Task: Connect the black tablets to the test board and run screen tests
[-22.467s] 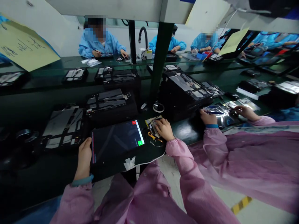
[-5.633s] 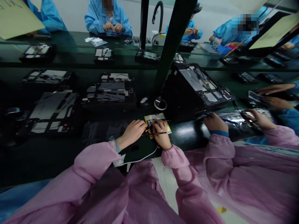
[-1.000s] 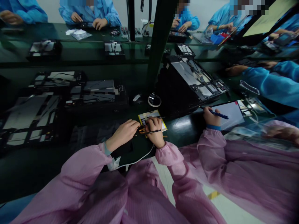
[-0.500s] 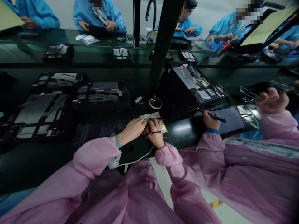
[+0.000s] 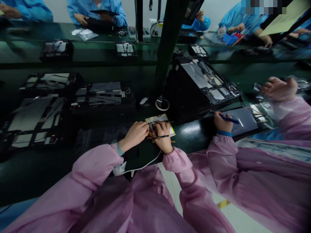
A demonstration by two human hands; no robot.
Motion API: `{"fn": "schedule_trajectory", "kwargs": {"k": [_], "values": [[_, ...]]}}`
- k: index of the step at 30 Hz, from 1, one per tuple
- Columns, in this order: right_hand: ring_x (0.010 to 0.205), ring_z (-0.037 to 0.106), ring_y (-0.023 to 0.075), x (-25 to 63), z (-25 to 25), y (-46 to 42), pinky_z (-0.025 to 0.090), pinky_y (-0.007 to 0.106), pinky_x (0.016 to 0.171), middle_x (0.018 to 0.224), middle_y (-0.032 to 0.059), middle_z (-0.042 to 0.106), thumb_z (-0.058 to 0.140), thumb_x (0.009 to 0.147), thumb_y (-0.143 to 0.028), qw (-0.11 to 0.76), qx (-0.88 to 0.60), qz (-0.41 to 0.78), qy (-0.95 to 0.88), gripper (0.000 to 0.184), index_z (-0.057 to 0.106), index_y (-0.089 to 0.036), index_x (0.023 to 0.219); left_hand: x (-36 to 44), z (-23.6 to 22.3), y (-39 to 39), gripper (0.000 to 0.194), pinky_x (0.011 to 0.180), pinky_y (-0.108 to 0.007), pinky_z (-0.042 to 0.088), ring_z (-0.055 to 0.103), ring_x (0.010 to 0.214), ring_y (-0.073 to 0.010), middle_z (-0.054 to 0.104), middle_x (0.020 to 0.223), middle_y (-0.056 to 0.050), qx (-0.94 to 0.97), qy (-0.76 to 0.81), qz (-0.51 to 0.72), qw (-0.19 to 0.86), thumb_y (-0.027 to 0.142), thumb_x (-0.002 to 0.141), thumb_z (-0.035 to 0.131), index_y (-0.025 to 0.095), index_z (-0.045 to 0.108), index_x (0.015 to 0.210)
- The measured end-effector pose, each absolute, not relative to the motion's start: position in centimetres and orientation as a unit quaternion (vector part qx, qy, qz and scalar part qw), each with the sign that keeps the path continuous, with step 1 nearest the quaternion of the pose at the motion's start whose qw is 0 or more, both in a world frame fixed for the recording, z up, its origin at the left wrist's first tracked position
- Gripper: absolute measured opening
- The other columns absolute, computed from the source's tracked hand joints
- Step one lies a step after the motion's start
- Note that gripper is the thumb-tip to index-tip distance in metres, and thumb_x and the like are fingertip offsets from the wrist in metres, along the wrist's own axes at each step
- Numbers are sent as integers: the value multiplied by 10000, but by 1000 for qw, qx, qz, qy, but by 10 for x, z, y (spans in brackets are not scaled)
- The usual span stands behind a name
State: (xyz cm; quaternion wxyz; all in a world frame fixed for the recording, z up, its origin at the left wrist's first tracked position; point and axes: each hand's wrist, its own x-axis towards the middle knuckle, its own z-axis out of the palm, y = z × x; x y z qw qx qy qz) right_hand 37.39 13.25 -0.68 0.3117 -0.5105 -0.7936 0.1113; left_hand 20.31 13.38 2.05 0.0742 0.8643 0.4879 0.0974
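A white flat panel with yellow edges (image 5: pixel 155 118) lies on the dark green bench before me. My left hand (image 5: pixel 136 135) rests at its near left edge, fingers bent and pressed together around a small part they mostly hide. My right hand (image 5: pixel 162 135) lies over the panel with curled fingers. A slim black stick-shaped tool (image 5: pixel 160 137) runs across this hand, held in it. Between the two hands a small dark piece with a white label (image 5: pixel 151 126) shows, along with some orange-brown flex strip.
Stacks of dark tablet-like units stand left (image 5: pixel 39 113), centre-left (image 5: pixel 104 94) and right (image 5: pixel 206 81). A white cable coil (image 5: pixel 162 104) sits behind the panel. At right, a co-worker's hand holds a blue pen (image 5: pixel 229 119) over a dark screen (image 5: pixel 243 120). A green post (image 5: pixel 167 42) rises ahead.
The view has tipped slightly downward. My left fingers have drawn a little away from my right hand, and the small labelled piece between them shows more. The black tool stays in my right hand.
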Motion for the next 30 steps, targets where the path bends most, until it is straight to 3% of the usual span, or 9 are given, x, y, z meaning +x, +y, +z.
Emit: {"fn": "schedule_trajectory", "kwargs": {"k": [20,30], "values": [[1094,447,272,373,-8,133,396,452,982,1152,114,582,564,842,-185,314,-513,118,-790,166,630,-172,994,208,21,130,73,773,-361,416,570,856,-222,630,909,-73,857,498,106,73,176,901,530,158,579,851],[1317,426,283,387,-8,133,376,516,1071,1225,94,627,529,884,-210,331,-407,209,-825,204,702,-201,992,211,22,127,112,782,-366,432,569,877,-232,634,931,-97,849,510,102,95,144,909,488,146,594,871]]}}
